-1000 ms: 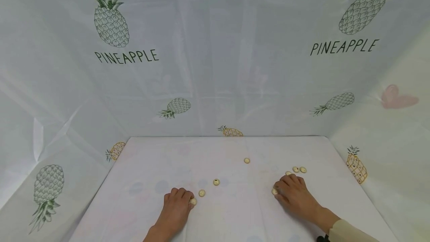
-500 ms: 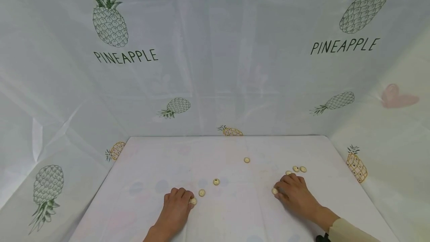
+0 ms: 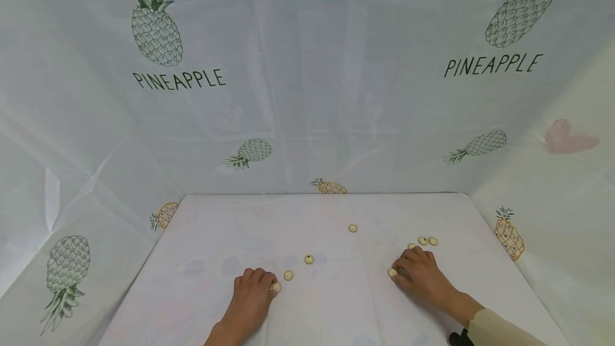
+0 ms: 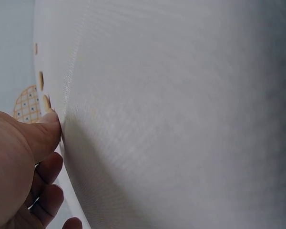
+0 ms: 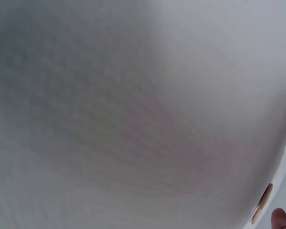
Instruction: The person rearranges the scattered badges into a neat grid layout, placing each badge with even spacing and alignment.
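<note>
The left hand point(image 3: 251, 295) is pinching 1 pale disc point(image 3: 276, 286) between thumb and forefinger, low over the table point(image 3: 331, 308). The right hand point(image 3: 422, 275) is likewise pinching a second disc point(image 3: 392, 271) by its edge; the right wrist view is catching only fingertips, so how firmly it is gripping, I cannot tell.

Ahead of the left hand, a third disc point(image 3: 288, 275) is lying just beside the pinched one, a fourth disc point(image 3: 309, 259) is lying a little farther out, and a fifth disc point(image 3: 353, 228) is sitting well apart. Past the right hand's knuckles, a sixth disc point(image 3: 411, 246) is partly hiding, with a seventh disc point(image 3: 422, 240) and an eighth disc point(image 3: 433, 241) sitting close together.

The step in hand seems to be positioning 2 discs at once, and that is calling for light pressure on the rims and flat pieces. Squeezing hard would probably be tipping something this thin. When releasing, parting thumb and forefinger evenly should be keeping each disc in place. The right knuckles are hovering or resting near the half-hidden disc, so lifting them clear before moving sideways would be sparing it a nudge.
</note>
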### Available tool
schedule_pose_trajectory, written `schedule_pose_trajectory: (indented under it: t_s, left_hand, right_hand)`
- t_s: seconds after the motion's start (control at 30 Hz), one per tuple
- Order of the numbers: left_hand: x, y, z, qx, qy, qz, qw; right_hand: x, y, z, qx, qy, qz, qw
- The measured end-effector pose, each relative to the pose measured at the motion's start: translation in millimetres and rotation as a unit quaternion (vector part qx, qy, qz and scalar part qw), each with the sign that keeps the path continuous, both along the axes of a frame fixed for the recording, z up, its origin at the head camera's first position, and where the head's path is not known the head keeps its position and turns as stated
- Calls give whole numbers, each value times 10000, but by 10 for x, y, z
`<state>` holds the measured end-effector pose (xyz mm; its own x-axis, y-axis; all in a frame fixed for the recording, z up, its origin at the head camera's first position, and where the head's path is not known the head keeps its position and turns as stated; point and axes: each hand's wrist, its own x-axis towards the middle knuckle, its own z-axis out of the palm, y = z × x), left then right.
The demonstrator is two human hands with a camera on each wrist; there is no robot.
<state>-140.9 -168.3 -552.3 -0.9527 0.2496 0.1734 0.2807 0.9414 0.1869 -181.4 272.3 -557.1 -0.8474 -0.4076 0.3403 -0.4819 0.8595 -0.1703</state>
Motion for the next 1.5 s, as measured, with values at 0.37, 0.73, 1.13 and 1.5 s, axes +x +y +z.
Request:
schedule_pose_trajectory:
  t_s: [0.37,0.73,1.13,1.5]
  left_hand:
    - [12,-6,-10,3,-2,5,10000]
    - [11,-9,-43,26,18,-9,10000]
    - [-9,5,-17,-32,-34,-64,10000]
    - [-10,-21,16,148,-38,-19,9999]
  right_hand:
    - [-185,-23,-43,450,1463,885,9842]
    - [-282,-133,32,619,1457,922,9831]
    - [-391,-224,30,579,1376,819,9854]
    - [-431,-297,27,570,1377,864,9850]
